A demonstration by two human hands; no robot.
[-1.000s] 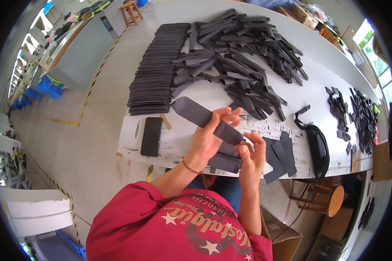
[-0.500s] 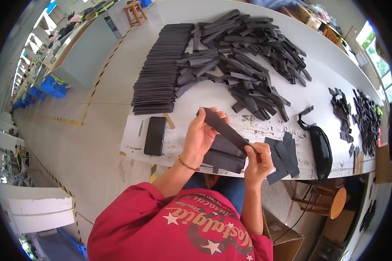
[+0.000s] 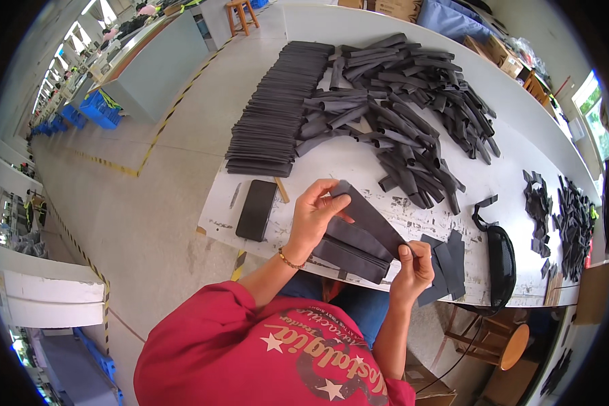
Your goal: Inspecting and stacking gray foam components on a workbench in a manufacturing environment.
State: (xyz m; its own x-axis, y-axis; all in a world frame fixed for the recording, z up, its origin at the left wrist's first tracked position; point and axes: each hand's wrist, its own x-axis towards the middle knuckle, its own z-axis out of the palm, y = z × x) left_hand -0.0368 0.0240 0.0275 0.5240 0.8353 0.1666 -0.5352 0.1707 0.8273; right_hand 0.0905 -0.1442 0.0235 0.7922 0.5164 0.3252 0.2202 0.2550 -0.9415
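A dark grey fabric strip [image 3: 371, 218] is stretched at a slant between my hands, above the near edge of the white table. My left hand [image 3: 316, 215] pinches its upper left end between thumb and fingers. At the lower right end, my right hand [image 3: 413, 269] grips the strip with thumb and fingertips. Just below it lies a small stack of similar dark folded strips [image 3: 350, 257], partly hidden by the held strip. Several flat dark pieces [image 3: 446, 264] lie fanned out beside my right hand.
Left of my hands are a black rectangular case or phone [image 3: 256, 210] and a thin wooden stick [image 3: 281, 190]. Beyond lie a neat row of folded strips [image 3: 267, 111] and a heap of curled strips [image 3: 419, 122]. A black pouch [image 3: 501, 265] and dark scraps [image 3: 574, 227] lie right.
My left hand has gone from supporting the strip with spread fingers to pinching its end. The strip now shows a broader face. The whole view has shifted slightly.
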